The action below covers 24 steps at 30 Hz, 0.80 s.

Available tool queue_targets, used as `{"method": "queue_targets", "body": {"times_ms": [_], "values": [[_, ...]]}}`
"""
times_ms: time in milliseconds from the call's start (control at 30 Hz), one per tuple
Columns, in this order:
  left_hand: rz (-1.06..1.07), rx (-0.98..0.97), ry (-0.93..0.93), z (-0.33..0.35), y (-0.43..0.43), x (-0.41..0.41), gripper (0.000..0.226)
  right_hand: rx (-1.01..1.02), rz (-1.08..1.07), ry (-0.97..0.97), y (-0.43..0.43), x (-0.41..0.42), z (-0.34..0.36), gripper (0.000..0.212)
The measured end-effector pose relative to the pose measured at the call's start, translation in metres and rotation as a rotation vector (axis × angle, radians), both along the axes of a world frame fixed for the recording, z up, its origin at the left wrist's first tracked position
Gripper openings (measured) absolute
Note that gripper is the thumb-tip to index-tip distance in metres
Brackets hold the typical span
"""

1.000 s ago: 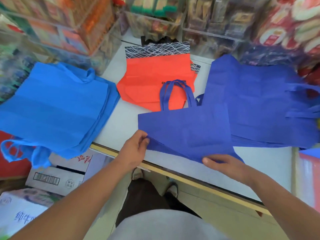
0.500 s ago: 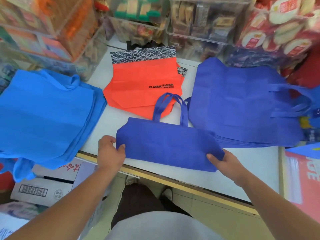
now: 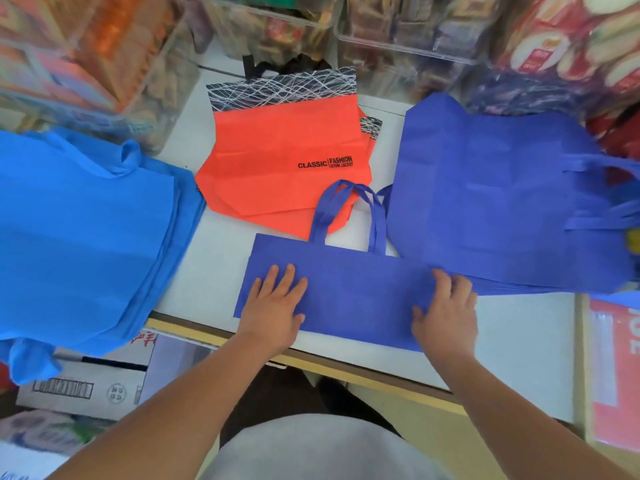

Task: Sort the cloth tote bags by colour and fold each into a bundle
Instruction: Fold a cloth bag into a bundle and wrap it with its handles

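1. While it lies folded along the desk's (image 3: 519,341) near edge, the dark blue bag (image 3: 353,299) is pressed flat by both hands.
2. Left hand (image 3: 273,306): fingers spread, palm down.
3. Right hand (image 3: 446,313): fingers apart, at the bag's right end.

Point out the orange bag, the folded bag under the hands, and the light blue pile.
orange bag (image 3: 277,157): head view, plain orange panel.
folded bag (image 3: 356,289): head view, middle between the hands.
light blue pile (image 3: 83,237): head view, top bag's face.

White tabletop (image 3: 194,271); clear plastic snack bins (image 3: 408,32) behind; barcoded cardboard carton (image 3: 86,389) on the floor below-left.
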<state>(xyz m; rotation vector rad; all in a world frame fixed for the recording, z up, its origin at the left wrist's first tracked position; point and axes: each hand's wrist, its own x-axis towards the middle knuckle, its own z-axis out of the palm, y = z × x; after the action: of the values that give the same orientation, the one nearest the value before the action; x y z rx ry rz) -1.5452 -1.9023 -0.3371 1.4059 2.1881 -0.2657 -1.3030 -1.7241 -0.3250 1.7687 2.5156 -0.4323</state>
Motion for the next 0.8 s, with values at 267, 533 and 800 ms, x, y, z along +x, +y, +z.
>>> {"method": "queue_targets", "body": {"times_ms": [267, 533, 800], "values": [[0.034, 0.121, -0.237, -0.008, -0.007, -0.028, 0.077, -0.424, 0.279, -0.2, -0.061, -0.059, -0.008, 0.059], [-0.135, 0.272, -0.503, -0.022, -0.034, -0.098, 0.062, -0.556, 0.088, -0.162, -0.054, -0.079, 0.004, 0.058], [-0.44, 0.356, -0.241, -0.01, -0.027, -0.101, 0.038, -0.63, 0.089, -0.172, -0.053, -0.083, 0.018, 0.078]]}}
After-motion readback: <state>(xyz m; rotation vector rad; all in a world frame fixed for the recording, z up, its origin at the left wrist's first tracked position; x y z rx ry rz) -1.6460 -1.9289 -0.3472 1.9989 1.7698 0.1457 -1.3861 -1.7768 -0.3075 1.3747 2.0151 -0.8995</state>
